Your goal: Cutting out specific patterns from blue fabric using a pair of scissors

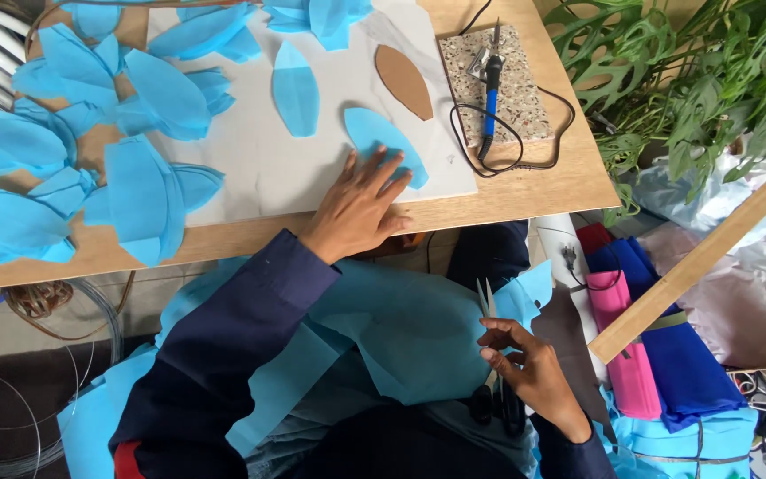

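From the head view, the person's left hand (361, 208) lies flat, fingers spread apart, on the near edge of the white board (250, 168). Its fingertips press the bottom of a light blue petal-shaped piece of thin fabric (381, 142). The petal looks very light and floppy, so I think it will slide or curl if pushed. A flat press or a soft pinch at its pointed end seems the best hold.

Just past the fingers lie a brown cardboard petal shape (403, 81) and another blue petal (295, 88). Far to the hand's left sits a heap of blue petals (90, 151).

The right hand (529, 368) is down over the lap, closed around silver scissors with black handles (492, 355), blades pointing up. Under it spreads a big sheet of the same blue fabric (401, 337), soft and easy to wrinkle. Beyond, a blue-handled soldering tool (491, 93) rests on a speckled stone tile (503, 89).
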